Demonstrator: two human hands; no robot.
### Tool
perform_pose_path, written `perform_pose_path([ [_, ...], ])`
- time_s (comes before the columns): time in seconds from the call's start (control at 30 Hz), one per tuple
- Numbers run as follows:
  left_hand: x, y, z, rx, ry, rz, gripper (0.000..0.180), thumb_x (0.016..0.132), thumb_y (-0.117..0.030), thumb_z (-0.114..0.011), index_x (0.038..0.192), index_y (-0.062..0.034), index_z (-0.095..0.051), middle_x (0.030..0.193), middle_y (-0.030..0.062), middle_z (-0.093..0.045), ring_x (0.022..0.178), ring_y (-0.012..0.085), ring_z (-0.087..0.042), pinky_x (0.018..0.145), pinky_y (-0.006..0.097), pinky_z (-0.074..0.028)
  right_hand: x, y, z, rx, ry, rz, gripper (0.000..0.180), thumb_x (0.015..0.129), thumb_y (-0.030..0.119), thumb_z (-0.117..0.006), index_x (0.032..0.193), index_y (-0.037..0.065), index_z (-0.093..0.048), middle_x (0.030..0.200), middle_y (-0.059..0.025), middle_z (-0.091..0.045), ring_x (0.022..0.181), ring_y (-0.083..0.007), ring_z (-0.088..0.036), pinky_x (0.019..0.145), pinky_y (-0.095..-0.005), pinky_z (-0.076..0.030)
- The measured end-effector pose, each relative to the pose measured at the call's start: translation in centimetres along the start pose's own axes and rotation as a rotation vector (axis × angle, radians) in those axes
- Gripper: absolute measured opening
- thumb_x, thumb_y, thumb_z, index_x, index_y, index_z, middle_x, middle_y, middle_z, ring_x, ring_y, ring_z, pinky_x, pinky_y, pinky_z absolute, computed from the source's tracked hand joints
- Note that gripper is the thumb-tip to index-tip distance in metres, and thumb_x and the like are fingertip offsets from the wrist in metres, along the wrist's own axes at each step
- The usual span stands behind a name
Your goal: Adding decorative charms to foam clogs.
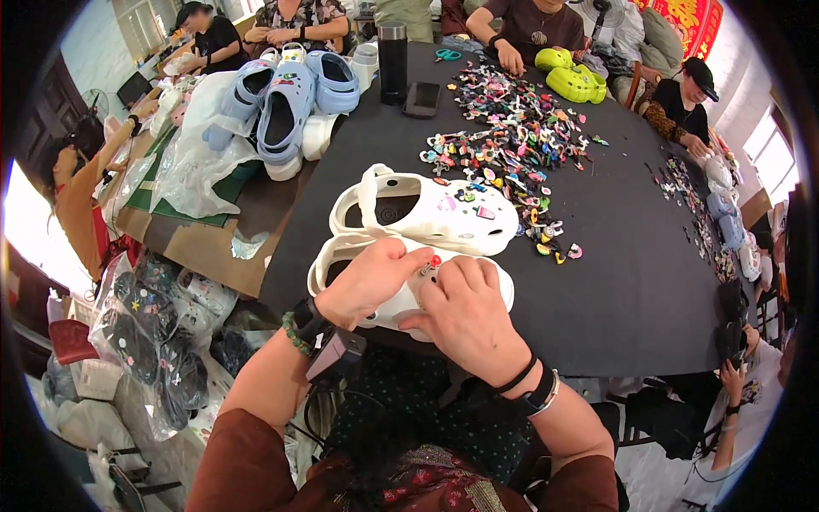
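A white clog (497,292) lies nearest me on the dark table, held by both hands. My left hand (368,280) closes on its upper, the thumb pressed beside a small red shoe charm (436,261). Curled over the toe, my right hand (471,317) is closed, its fingertips next to the charm and its thumb by the near side; those fingertips are partly hidden. Just beyond lies the matching white clog (409,224), its heel strap raised, with several coloured charms (484,212) on the toe.
A heap of loose charms (520,136) spreads beyond the clogs. Green clogs (573,78), a black bottle (392,64), a phone (421,100) and teal scissors (448,55) are farther back. Blue clogs (286,111) stand at left. Other people work around the tables.
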State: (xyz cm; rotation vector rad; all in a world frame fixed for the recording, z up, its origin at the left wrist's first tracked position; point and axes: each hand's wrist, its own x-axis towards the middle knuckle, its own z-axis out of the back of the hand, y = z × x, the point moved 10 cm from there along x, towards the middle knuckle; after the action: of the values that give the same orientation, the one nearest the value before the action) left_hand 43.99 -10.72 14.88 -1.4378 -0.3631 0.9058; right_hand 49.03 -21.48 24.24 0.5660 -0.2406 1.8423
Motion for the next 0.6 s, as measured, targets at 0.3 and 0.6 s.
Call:
perform_pose_path([
  [0.3, 0.4, 0.7, 0.6, 0.021, -0.086, -0.02, 0.041, 0.095, -0.032, -0.064, 0.07, -0.0002, -0.058, 0.06, -0.0045, -0.046, 0.055, 0.0041, -0.036, 0.045, 0.028, -0.028, 0.5, 0.1, -1.3, 0.005, 0.069, 0.237, 0.023, 0.084, 0.029, -0.068, 0.089, 0.006, -0.066, 0.086, -0.0047, -0.058, 0.09, -0.023, -0.052, 0.081, -0.0364, -0.043],
  [0.6, -0.6, -0.7, 0.3, 0.152, -0.03, 0.063, 0.038, 0.097, -0.034, -0.062, 0.079, -0.0004, -0.065, 0.066, -0.0056, -0.053, 0.06, 0.0029, -0.041, 0.049, 0.026, -0.032, 0.6, -1.3, -1.3, 0.269, 0.019, 0.205, 0.011, 0.084, 0.017, -0.068, 0.085, 0.006, -0.066, 0.084, -0.0042, -0.057, 0.088, -0.0242, -0.051, 0.077, -0.0373, -0.043],
])
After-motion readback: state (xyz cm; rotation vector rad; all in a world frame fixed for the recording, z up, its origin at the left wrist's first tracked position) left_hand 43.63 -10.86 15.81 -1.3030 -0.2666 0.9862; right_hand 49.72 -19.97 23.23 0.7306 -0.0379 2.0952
